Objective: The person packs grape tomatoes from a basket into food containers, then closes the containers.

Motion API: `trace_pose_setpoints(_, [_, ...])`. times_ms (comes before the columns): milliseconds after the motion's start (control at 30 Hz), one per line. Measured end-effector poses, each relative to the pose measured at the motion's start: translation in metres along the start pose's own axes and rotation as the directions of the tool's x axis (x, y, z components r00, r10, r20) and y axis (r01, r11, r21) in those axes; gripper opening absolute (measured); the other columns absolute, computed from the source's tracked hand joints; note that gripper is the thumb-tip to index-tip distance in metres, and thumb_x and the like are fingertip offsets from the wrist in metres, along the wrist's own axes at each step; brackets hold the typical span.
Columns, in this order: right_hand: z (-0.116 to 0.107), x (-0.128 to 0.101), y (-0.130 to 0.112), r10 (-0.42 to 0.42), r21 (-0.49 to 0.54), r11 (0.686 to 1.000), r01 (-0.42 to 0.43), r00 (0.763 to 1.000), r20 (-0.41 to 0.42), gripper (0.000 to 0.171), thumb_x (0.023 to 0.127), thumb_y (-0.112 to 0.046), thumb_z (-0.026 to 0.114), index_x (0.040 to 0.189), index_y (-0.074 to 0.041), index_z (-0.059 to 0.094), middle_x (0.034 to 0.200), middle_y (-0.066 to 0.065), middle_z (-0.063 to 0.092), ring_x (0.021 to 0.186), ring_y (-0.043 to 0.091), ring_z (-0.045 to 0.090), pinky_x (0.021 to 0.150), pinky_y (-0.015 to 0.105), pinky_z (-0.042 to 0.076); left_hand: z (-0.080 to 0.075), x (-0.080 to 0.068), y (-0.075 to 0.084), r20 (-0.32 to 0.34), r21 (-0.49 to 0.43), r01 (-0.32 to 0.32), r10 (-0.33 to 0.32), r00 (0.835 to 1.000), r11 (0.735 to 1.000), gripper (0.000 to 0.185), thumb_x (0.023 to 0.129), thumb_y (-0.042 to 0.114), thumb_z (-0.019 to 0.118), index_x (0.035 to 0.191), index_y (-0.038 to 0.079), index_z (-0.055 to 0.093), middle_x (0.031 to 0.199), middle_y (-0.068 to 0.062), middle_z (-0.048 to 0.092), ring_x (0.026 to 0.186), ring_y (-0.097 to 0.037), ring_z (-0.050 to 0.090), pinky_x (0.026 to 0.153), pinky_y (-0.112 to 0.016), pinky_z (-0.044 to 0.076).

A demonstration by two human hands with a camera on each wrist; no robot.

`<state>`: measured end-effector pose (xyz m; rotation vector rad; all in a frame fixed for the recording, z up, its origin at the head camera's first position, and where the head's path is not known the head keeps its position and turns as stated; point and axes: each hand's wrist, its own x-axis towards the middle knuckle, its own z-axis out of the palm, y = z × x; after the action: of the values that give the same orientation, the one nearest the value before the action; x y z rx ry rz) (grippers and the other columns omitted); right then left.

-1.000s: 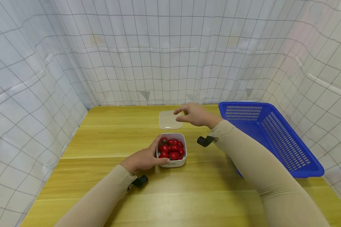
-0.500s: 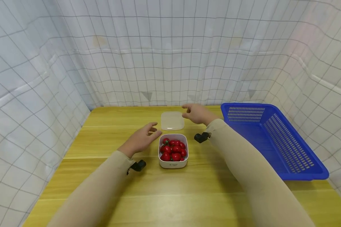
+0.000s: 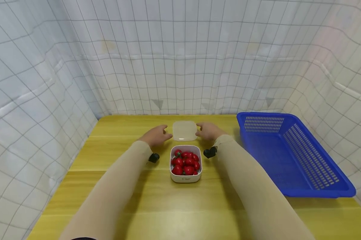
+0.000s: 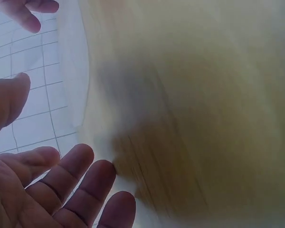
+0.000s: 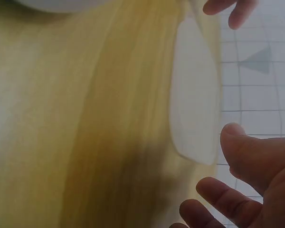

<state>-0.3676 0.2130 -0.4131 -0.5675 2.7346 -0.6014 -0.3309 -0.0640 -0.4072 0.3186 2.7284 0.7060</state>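
A translucent, pale square lid (image 3: 184, 131) lies flat on the wooden table behind a white container (image 3: 185, 179). That container stands upright, without a cover, and is filled with several red cherry tomatoes (image 3: 188, 162). My left hand (image 3: 157, 135) is at the lid's left edge, thumb and fingers spread apart and holding nothing. On the opposite side, my right hand (image 3: 209, 131) has its fingertips right by the lid's right edge, also with nothing in its grasp. In the right wrist view the lid (image 5: 194, 95) shows between the two hands.
A blue plastic basket (image 3: 276, 160) with slotted sides stands at the right of the wooden table (image 3: 180, 213). White grid-patterned curtains (image 3: 180, 66) hang behind the table and along both sides.
My left hand has let go of the tomato container and moved forward to the lid's left side. My right hand has drawn back from over the lid to its right edge.
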Motion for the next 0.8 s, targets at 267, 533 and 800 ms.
trace_pose_setpoints(267, [0.014,0.006,0.006,-0.018,0.051,0.999,0.02,0.999,-0.039,0.063,0.103,-0.023,0.065,0.158,0.001,0.044,0.131,0.021,0.071,0.106,0.026,0.064,0.1,0.039,0.052,0.007,0.015,0.008,0.006,0.055,-0.009,0.009,1.0,0.998,0.069,0.109,0.043,0.053,0.158,-0.003,0.04,0.149,-0.023,0.058,0.139,-0.037,0.055,0.121,-0.051,0.04])
trace_pose_setpoints(533, [0.021,0.009,-0.002,0.03,0.113,0.993,-0.023,0.998,-0.061,0.069,0.098,-0.019,0.07,0.156,0.006,0.044,0.121,0.02,0.071,0.099,0.025,0.063,0.095,0.038,0.053,0.014,0.023,0.016,0.028,0.087,-0.029,0.026,0.999,0.996,0.057,0.107,0.041,0.056,0.146,-0.001,0.057,0.139,-0.019,0.066,0.129,-0.033,0.061,0.117,-0.048,0.044])
trace_pose_setpoints(800, [0.022,0.011,-0.004,0.075,0.175,0.983,-0.059,0.993,-0.086,0.071,0.094,-0.019,0.073,0.156,0.004,0.046,0.129,0.022,0.07,0.115,0.029,0.065,0.106,0.041,0.051,0.017,0.025,0.012,-0.052,-0.05,0.024,-0.027,0.998,0.998,0.066,0.104,0.034,0.066,0.156,-0.001,0.047,0.144,-0.022,0.063,0.129,-0.033,0.061,0.113,-0.045,0.048])
